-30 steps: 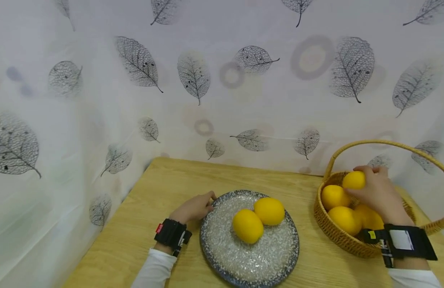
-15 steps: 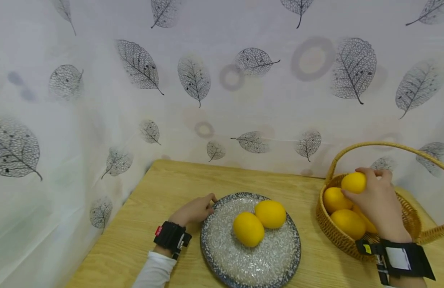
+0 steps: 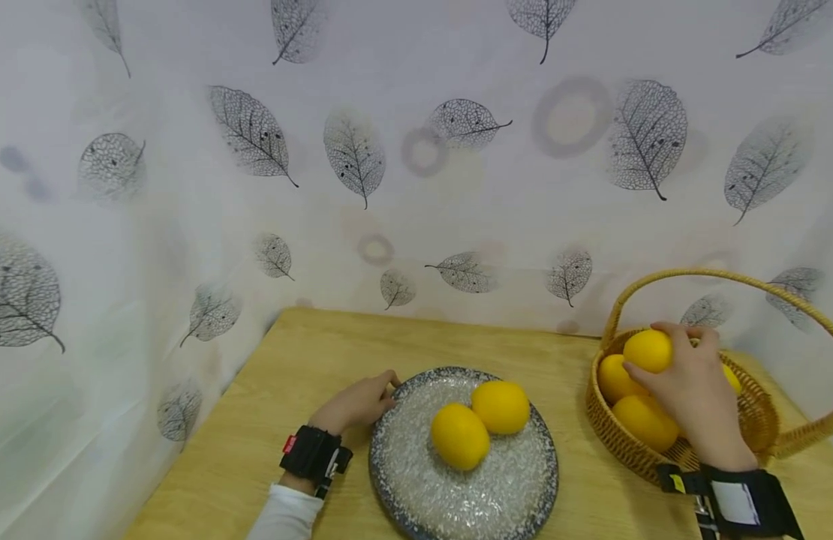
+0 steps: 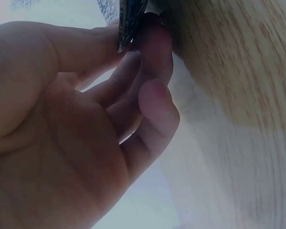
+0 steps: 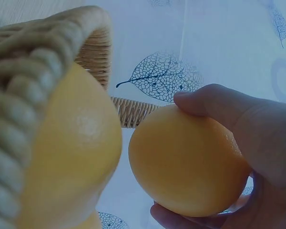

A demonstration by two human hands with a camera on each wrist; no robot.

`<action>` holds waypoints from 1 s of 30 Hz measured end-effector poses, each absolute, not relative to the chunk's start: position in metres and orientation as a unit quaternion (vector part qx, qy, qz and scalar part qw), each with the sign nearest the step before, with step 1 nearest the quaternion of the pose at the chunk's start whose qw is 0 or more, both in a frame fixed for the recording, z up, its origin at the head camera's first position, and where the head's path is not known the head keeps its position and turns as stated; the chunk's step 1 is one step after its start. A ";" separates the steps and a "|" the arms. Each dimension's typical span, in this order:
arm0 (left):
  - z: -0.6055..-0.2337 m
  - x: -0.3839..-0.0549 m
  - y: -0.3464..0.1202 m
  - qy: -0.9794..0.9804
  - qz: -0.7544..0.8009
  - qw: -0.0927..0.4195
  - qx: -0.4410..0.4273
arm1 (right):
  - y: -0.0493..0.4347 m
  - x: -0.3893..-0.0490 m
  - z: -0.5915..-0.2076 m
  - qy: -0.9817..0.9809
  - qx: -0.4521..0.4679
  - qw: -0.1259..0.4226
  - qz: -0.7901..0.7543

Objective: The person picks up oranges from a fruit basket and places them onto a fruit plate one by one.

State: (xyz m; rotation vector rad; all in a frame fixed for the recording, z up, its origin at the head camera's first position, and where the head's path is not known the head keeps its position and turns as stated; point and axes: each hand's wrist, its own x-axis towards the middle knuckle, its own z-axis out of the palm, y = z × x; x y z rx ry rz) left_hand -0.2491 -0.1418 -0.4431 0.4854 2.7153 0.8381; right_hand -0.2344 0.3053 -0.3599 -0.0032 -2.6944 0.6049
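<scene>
My right hand (image 3: 702,394) grips a yellow lemon (image 3: 648,351) at the top of the wicker basket (image 3: 619,433), thumb on one side and fingers on the other. In the right wrist view, a gap shows between this held lemon (image 5: 188,164) and another lemon (image 5: 83,138) behind the basket rim. My left hand (image 3: 354,405) is at the left edge of the round speckled grey plate (image 3: 467,504). The left wrist view shows the plate's rim (image 4: 130,21) pinched between thumb and curled fingers, close to the tabletop. Two lemons (image 3: 460,436) lie on the plate, side by side.
Several more lemons (image 3: 645,422) sit in the basket, partly hidden by my right hand. Its tall arched handle (image 3: 714,273) rises over the right wrist. The wooden table (image 3: 308,352) meets a leaf-printed curtain (image 3: 423,210) at the back and left.
My right hand has raised the lemon slightly and shifted it a little left, off the others in the basket. The left hand stays at the plate's rim. The head view has shifted slightly.
</scene>
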 end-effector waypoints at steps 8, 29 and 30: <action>-0.445 -0.245 -0.144 0.931 0.297 0.132 0.164 | 0.294 -0.232 -0.354 -0.959 0.007 0.193 0.209; -0.446 -0.249 -0.144 0.933 0.289 0.129 0.171 | 0.261 -0.223 -0.343 -0.943 0.083 0.160 0.279; -0.445 -0.249 -0.143 0.933 0.289 0.130 0.171 | 0.259 -0.222 -0.343 -0.942 0.090 0.157 0.284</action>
